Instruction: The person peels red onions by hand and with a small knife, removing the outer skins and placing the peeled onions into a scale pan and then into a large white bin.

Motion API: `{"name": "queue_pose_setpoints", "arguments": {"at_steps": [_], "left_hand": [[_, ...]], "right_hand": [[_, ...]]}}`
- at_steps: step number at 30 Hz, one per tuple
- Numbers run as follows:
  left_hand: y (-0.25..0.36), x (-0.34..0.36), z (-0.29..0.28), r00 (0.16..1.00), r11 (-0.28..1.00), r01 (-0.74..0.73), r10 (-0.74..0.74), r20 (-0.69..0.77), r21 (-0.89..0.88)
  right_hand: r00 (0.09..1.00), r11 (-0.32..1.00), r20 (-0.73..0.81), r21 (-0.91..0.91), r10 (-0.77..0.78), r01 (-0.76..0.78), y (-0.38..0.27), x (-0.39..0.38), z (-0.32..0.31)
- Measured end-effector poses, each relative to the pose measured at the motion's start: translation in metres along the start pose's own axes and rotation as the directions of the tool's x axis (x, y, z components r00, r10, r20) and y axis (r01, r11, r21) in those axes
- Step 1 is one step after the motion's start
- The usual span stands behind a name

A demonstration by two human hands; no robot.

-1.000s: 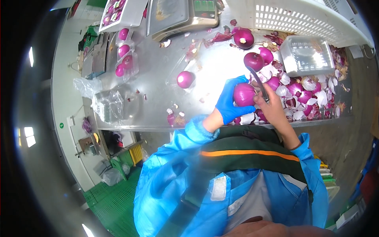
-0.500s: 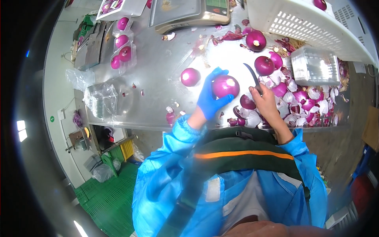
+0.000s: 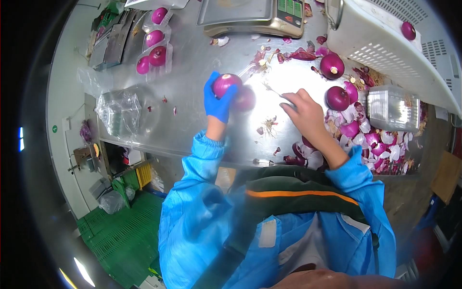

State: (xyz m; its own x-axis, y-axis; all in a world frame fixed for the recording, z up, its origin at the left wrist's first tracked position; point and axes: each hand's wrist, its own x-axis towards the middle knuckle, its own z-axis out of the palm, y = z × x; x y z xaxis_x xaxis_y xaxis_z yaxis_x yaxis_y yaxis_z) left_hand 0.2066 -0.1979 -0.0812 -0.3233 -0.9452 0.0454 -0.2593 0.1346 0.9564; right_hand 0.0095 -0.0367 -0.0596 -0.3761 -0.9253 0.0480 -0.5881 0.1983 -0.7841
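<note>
Metal table [image 3: 180, 86] beneath 1 scale [image 3: 250, 23], onions [image 3: 332, 66], peels [image 3: 394, 152]

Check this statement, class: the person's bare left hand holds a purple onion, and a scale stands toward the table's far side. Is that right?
Not quite: the left hand is not bare; the head view shows it in a blue glove. It does hold a purple onion, and a scale stands toward the far side of the table.

Green slatted platform [image 3: 115, 238], translucent bag [image 3: 112, 203]
</note>
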Motion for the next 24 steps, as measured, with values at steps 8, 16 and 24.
{"name": "queue_pose_setpoints", "arguments": {"at_steps": [8,16,24], "left_hand": [[0.001,-0.043,-0.036,0.943,0.956,0.189,-0.239,-0.229,-0.223],[0.009,-0.050,-0.031,0.957,0.936,0.153,-0.220,-0.188,-0.316],[0.007,-0.015,0.029,0.979,0.992,-0.078,0.094,0.179,-0.095]], "right_hand": [[0.967,0.871,0.222,-0.443,-0.122,0.212,0.010,0.084,0.064],[0.969,0.904,0.199,-0.369,-0.148,0.214,0.016,0.092,0.066],[0.957,0.913,0.050,0.289,0.286,-0.288,0.024,0.027,0.002]]}}
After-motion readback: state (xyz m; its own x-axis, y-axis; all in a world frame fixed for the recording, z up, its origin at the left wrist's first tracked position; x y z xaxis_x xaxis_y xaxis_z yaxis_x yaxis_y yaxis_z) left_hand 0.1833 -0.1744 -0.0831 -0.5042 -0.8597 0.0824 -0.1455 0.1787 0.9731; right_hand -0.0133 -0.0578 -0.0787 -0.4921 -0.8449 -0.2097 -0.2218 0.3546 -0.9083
